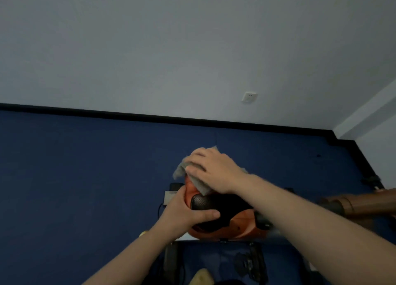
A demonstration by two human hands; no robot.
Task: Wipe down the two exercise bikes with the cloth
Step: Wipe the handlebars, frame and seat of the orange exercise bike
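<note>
An orange and black exercise bike point(235, 222) stands on the blue floor right below me, seen from above. My left hand point(184, 212) grips the black saddle-like top of the bike point(216, 203), thumb across it. My right hand point(214, 171) lies on a grey cloth point(182, 167) and presses it against the bike's far orange end, fingers bent over the cloth. The cloth's edges stick out beyond my fingers on the left and below my palm. Most of the bike's frame is hidden under my arms.
A brown and grey object point(353, 203) reaches in from the right edge. A black pedal point(250, 263) and frame parts show at the bottom. A wall point(192, 49) with a socket point(249, 97) and a black skirting point(150, 115) bounds the blue floor point(75, 177).
</note>
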